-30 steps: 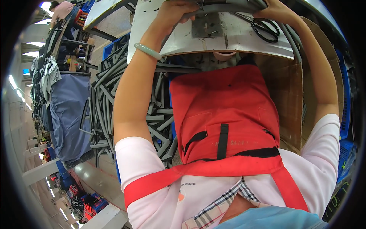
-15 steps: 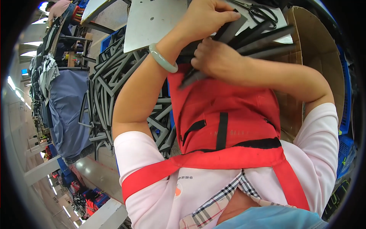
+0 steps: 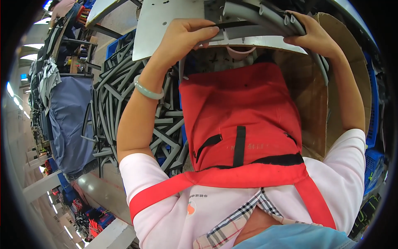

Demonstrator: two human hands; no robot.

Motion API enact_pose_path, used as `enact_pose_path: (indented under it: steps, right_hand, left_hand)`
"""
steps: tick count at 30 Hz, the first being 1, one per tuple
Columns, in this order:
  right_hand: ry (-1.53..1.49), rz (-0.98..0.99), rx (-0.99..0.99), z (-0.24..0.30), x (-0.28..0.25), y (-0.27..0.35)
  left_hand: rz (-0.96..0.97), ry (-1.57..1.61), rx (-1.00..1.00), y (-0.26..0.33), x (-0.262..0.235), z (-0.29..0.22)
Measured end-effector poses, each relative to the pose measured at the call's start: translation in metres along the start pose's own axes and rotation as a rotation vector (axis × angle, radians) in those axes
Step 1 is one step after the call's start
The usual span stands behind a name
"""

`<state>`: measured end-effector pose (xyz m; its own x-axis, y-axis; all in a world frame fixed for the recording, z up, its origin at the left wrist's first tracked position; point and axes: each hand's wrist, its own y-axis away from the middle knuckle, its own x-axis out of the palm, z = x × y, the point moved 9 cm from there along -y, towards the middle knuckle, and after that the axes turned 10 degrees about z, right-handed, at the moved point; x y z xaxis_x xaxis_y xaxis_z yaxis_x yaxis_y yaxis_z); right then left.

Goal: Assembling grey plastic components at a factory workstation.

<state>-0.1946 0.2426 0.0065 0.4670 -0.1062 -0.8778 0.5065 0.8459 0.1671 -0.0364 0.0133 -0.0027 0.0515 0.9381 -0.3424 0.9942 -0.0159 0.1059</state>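
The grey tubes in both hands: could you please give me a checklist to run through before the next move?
1. Left hand gripping the bundle of grey tubes: ok.
2. Right hand gripping the bundle's other end: ok.
3. Bundle resting on the white table: ok.
4. Tube ends aligned: cannot tell, partly hidden by fingers.
5. Cardboard box open beside the red apron: ok.
6. Tube pile apart from the left forearm: cannot tell.

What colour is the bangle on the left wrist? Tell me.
Pale green, jade-like; the bangle shows in the head view, below the left hand.
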Motion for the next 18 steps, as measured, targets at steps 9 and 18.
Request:
enact_pose_path:
  steps: [9, 18]
  right_hand:
    - [-0.181, -0.107, 0.029, 0.004, -0.029, -0.018]
    - [-0.285, 0.03, 0.053, 0.004, -0.024, -0.038]
  left_hand:
    - [-0.16, -0.031, 0.056, -0.038, -0.023, -0.009]
    - [-0.123, 0.05, 0.035, -0.052, -0.035, 0.004]
